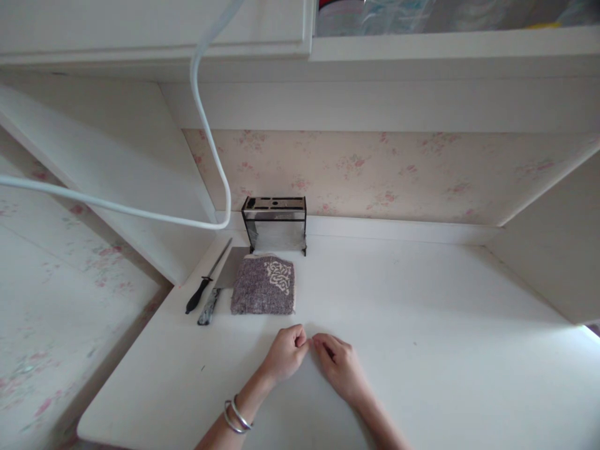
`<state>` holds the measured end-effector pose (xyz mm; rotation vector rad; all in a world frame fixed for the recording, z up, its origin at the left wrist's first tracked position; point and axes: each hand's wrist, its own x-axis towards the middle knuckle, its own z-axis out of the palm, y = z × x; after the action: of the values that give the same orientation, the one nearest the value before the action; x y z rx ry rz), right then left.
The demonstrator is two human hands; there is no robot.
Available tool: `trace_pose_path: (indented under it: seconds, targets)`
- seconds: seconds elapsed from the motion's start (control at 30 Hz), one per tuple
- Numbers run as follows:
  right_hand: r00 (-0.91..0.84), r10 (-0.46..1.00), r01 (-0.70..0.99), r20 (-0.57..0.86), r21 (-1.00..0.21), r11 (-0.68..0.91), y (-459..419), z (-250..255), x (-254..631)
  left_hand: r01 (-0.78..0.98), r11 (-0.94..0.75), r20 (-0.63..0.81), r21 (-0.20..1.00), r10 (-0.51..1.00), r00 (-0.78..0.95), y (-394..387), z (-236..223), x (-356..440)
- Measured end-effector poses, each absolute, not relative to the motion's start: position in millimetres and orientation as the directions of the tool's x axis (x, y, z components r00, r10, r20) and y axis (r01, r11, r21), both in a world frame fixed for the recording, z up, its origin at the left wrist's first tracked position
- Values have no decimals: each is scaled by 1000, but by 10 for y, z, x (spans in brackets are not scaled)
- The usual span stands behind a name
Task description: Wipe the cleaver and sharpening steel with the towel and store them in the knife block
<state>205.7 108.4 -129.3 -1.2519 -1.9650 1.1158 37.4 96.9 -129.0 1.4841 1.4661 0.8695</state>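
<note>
Low in the frame, just right of its middle, the left hand (287,353) and right hand (341,369) rest curled closed on the table (422,312), fingertips about meeting, both without an object. Above them, left of centre, lies the folded cloth (263,284), overlapping the cleaver (232,269); the sharpening rod (209,278) lies further left.

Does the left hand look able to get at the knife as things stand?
Probably yes: nothing lies between the left hand and the knife's handle, though the folded cloth hides part of the blade.
</note>
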Motion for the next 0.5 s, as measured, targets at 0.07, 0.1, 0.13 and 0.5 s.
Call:
trace_pose_path:
  seconds: [0.07, 0.1, 0.13, 0.5]
  targets:
    - [-417, 909, 457, 14, -861, 223, 1081, -1299, 2057, 402, 52, -87, 914, 994, 70, 966, -1294, 373]
    - [-419, 908, 460, 13, -859, 225, 1079, -1300, 2058, 403, 52, -87, 914, 994, 69, 965, -1296, 373]
    - [-420, 907, 464, 12, -857, 226, 1076, -1300, 2058, 404, 51, -86, 913, 994, 69, 963, -1297, 374]
    - [-417, 909, 488, 16, -840, 239, 1071, -1312, 2054, 399, 48, -84, 916, 994, 73, 953, -1296, 372]
